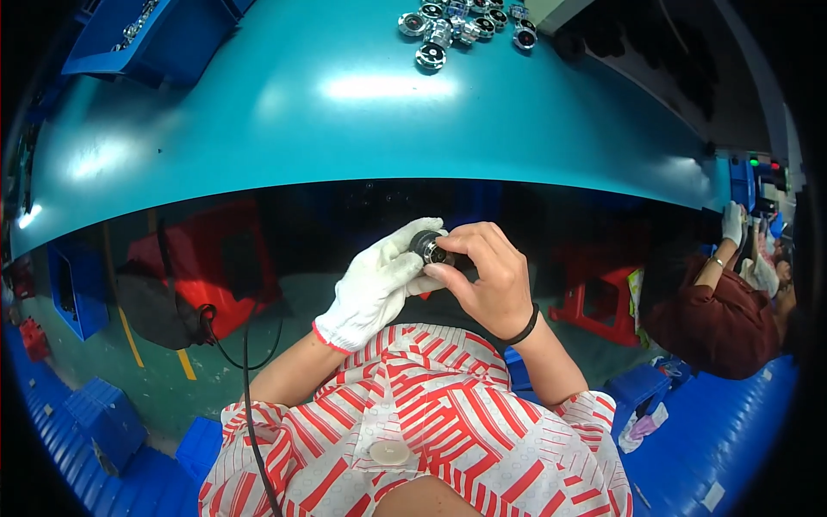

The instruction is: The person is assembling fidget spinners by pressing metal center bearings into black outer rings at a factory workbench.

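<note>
A small round metal part (pixel 425 245), dark at the rim and shiny silver at its open end, is held in front of my body, short of the table's near edge. My left hand (pixel 376 274), in a white knitted glove, is closed around its side. The bare thumb and fingers of my right hand (pixel 489 274) pinch its silver end. A black band circles my right wrist. The inside of the part is too small to make out.
The teal table (pixel 284 129) curves across ahead. Several shiny round metal parts (pixel 432 57) lie clustered at its far side. A blue bin (pixel 142 52) with small metal pieces stands far left. Red stools (pixel 215 258) are below. A co-worker (pixel 719 319) sits at right.
</note>
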Available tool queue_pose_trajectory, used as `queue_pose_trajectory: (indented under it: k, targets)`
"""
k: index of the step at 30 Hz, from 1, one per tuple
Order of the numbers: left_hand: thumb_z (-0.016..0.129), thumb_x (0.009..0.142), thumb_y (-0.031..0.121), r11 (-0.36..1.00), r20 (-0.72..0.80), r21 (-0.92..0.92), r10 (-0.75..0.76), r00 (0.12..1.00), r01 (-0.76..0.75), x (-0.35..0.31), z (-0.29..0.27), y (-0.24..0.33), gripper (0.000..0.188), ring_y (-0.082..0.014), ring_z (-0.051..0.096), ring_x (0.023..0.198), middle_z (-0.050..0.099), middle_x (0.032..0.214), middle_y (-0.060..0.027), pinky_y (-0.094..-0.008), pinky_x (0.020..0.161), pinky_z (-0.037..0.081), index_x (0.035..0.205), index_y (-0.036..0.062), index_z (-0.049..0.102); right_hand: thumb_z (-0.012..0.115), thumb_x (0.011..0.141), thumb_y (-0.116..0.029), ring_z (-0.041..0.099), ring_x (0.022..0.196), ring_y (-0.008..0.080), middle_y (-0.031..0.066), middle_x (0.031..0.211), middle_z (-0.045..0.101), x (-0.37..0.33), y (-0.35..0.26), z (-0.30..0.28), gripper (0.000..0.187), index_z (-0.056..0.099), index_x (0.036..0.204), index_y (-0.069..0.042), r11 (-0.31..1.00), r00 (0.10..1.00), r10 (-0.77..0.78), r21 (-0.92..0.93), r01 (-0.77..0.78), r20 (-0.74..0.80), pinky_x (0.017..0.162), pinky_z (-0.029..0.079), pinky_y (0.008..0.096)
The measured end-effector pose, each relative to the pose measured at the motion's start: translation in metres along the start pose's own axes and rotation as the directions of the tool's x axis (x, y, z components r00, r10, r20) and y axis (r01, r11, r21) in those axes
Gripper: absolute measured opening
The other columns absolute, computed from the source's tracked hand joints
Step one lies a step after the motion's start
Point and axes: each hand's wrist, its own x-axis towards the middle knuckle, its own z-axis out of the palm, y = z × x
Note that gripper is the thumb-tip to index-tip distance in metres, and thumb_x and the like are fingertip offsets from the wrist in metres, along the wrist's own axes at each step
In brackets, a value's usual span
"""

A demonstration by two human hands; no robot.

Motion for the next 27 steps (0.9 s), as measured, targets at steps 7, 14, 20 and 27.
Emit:
queue_pose_trajectory:
  k: [7,14,20,27]
  targets:
    - [0.059,0.089,0.018,0.996,-0.021,0.089,0.031,0.999,-0.029,-0.001,0.011,-0.005,0.052,-0.0223,0.056,0.108,0.051,0.120,-0.0144,-0.0345,0.087,0.052,0.132,-0.0032,0.038,0.076,0.067,-0.010,0.060,0.073,0.0230,0.0100,0.086,0.061,-0.008,0.002,0.003,0.028,0.061,0.088,-0.001,0.998,0.998,0.056,0.018,-0.056,-0.015,0.058,0.050,0.0298]
    - [0.057,0.089,0.008,0.932,-0.196,0.358,0.130,0.972,-0.052,-0.003,0.013,-0.009,0.041,-0.0153,0.059,0.094,0.057,0.110,-0.0109,-0.0265,0.082,0.050,0.127,-0.0033,0.047,0.075,0.066,-0.007,0.060,0.076,0.0239,0.0103,0.086,0.060,-0.009,0.002,0.005,0.026,0.060,0.087,-0.001,0.996,0.996,0.084,-0.021,-0.084,0.020,0.059,0.050,0.0305]
    - [0.065,0.081,-0.001,0.743,-0.113,0.652,0.294,0.949,-0.152,-0.002,0.009,-0.008,0.049,-0.0165,0.060,0.094,0.058,0.114,-0.0139,-0.0259,0.080,0.050,0.127,-0.0037,0.047,0.073,0.061,-0.001,0.058,0.081,0.0278,0.0104,0.091,0.057,-0.013,-0.001,0.020,0.038,0.057,0.096,-0.004,0.996,0.993,0.093,0.013,-0.093,-0.074,0.065,0.049,0.0335]
    - [0.070,0.077,0.011,0.028,0.170,0.981,0.366,0.915,-0.194,-0.008,0.006,0.001,0.053,-0.0269,0.067,0.078,0.065,0.098,-0.0162,-0.0319,0.069,0.053,0.125,0.0012,0.050,0.072,0.062,0.000,0.059,0.082,0.0269,0.0107,0.089,0.059,-0.011,0.012,0.018,0.036,0.056,0.095,-0.002,0.998,0.998,-0.026,-0.064,0.029,0.051,0.069,0.050,0.0334]
